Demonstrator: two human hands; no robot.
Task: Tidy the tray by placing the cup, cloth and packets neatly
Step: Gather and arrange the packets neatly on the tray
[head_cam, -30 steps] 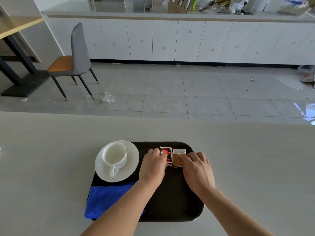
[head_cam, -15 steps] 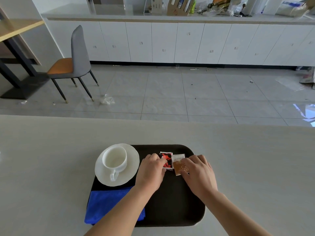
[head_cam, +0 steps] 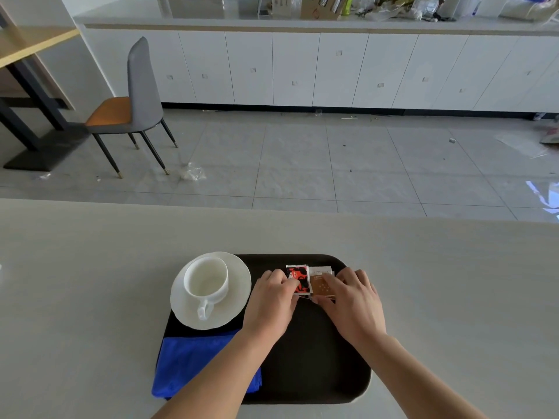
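A dark tray (head_cam: 314,373) lies on the pale table. On its left a white cup (head_cam: 206,281) stands upright on a white saucer (head_cam: 233,300), handle toward me. A folded blue cloth (head_cam: 187,362) covers the tray's near left corner and hangs over its edge. Near the tray's far edge a red packet (head_cam: 298,276) and a brown packet (head_cam: 320,284) lie side by side, touching. My left hand (head_cam: 273,300) pinches the red packet's left side. Fingers of my right hand (head_cam: 352,300) pinch the brown packet from the right.
The table (head_cam: 90,282) stretches wide on both sides of the tray. Beyond its far edge are a tiled floor, a grey chair (head_cam: 133,95) with an orange seat at the left, and white cabinets (head_cam: 332,68) under a cluttered counter.
The two packets now lie squared up against each other; the brown one was tilted half a second ago. Both hands stay on them, barely shifted.
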